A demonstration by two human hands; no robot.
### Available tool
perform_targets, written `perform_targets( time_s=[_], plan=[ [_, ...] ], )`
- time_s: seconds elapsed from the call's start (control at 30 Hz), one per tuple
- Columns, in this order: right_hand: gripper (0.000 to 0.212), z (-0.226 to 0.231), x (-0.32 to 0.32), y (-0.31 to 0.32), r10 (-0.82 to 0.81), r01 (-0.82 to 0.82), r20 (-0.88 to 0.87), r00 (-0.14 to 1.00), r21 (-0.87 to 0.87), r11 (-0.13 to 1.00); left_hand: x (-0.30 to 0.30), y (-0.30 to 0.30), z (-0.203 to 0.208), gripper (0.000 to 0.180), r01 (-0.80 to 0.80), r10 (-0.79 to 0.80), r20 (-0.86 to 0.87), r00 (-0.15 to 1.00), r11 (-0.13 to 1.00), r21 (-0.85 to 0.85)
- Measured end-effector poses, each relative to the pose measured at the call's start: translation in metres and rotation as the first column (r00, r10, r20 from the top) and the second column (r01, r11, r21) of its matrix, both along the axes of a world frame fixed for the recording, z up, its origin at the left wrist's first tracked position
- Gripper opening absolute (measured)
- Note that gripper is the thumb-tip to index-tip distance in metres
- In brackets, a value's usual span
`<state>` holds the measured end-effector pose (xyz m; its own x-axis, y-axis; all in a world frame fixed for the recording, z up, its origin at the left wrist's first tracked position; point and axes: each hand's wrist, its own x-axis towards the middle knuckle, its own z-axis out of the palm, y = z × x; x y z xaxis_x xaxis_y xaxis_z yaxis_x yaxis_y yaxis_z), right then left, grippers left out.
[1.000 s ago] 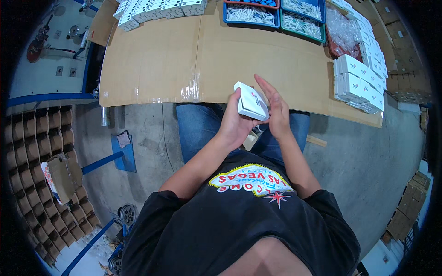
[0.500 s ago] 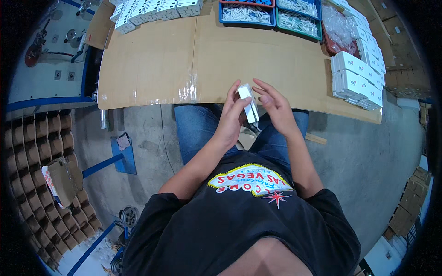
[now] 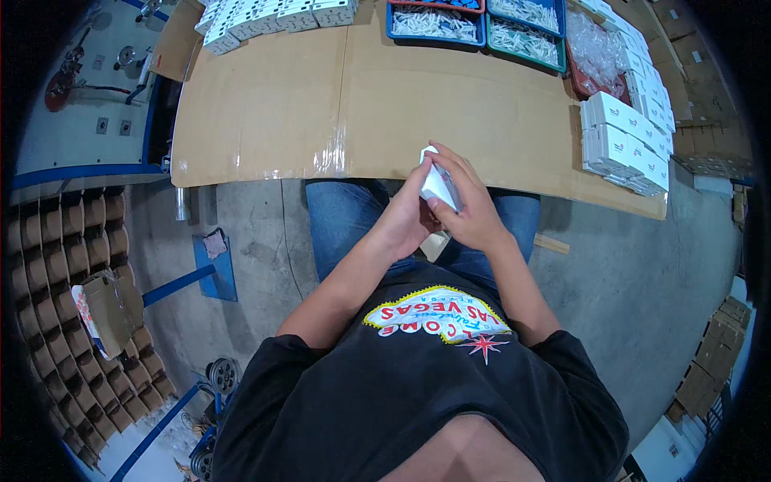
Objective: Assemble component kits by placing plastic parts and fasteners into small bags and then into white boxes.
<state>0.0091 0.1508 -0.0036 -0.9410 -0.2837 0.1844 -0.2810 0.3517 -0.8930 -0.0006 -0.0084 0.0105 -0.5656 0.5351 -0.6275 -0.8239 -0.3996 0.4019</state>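
1. White box (image 3: 438,189) sat between the left hand (image 3: 400,223) and right hand (image 3: 479,222), near the bench's (image 3: 265,120) front edge!
2. Left fingers closed against its left side.
3. Right fingers curled over its right side, gripping too!

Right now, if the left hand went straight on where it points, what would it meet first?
The small white box the left hand touches; then probably the right hand, though depth is unclear.

Left hand (image 3: 405,215) and right hand (image 3: 475,210) are kinda hiding the small box (image 3: 438,190), top edge is cropping the stacked cartons (image 3: 265,19).
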Motion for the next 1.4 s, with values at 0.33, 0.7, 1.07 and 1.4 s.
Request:
perform_targets(
  time_s=[0.33, 0.7, 1.07, 1.4],
  plan=[
    [0.062, -0.018, 0.005, -0.001, -0.022, 0.062, -0.286, 0.958, 0.131, 0.989, 0.011, 0.015, -0.005, 0.058, -0.165, 0.164, -0.057, 0.985, 0.986, -0.021],
    [0.054, -0.023, 0.006, -0.004, -0.052, 0.05, -0.215, 0.975, -0.014, 0.999, 0.013, 0.018, -0.005, 0.056, -0.222, 0.219, -0.091, 0.972, 0.974, -0.035],
    [0.064, -0.004, 0.001, 0.0, -0.054, 0.027, -0.27, 0.961, -0.103, 0.994, 0.01, 0.018, -0.005, 0.054, -0.231, 0.174, -0.396, 0.902, 0.968, -0.099],
    [0.065, -0.007, 0.003, 0.003, -0.018, -0.03, -0.376, 0.927, -0.122, 0.992, 0.01, 0.008, 0.003, 0.079, -0.32, 0.132, -0.788, 0.601, 0.943, -0.086]
  ],
)
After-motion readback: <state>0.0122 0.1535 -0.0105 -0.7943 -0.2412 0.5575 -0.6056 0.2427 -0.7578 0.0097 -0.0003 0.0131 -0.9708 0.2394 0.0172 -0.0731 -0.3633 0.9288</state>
